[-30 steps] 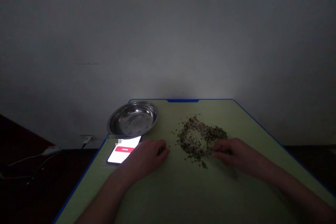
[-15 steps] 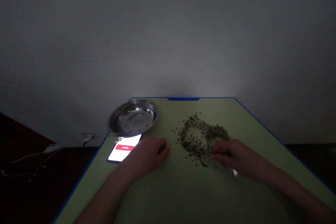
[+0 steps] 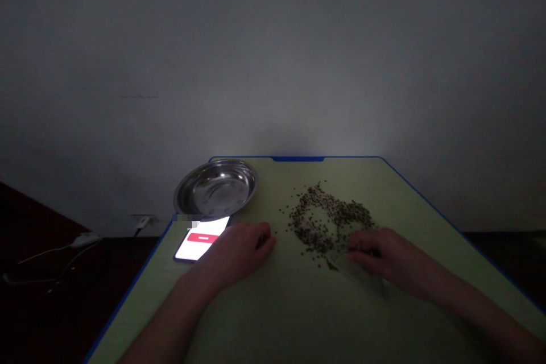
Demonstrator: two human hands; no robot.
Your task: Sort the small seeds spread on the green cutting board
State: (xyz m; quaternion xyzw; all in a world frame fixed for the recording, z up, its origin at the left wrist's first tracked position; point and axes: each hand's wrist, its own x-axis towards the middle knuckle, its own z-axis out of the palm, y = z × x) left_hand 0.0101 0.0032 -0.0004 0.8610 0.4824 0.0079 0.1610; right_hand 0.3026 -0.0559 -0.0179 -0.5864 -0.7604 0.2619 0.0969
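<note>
My left hand [image 3: 246, 245] lies on the table left of the loose seeds, its fingers curled in; whatever is inside them, if anything, is hidden. A scattered heap of small dark and pale seeds or grains [image 3: 313, 239] forms a rough ring on the tabletop; their exact kind is unclear in the dim light. At its lower right edge, my right hand [image 3: 370, 249] is closed in a pinch on a clear plastic bag [image 3: 362, 277], which lies faintly visible below the fingers. A small dark pointed piece [image 3: 331, 264] sits beside the bag.
A shiny metal bowl [image 3: 217, 190] stands at the table's back left, over the far end of a lit phone [image 3: 200, 242]. The pale green table [image 3: 264, 318] has a blue edge and meets a grey wall [image 3: 277, 57]. Cables and a plug [image 3: 143, 222] are at left.
My right hand has shifted very slightly to the right with the bag, and the bright glint on the bag has faded. My left hand stays in place.
</note>
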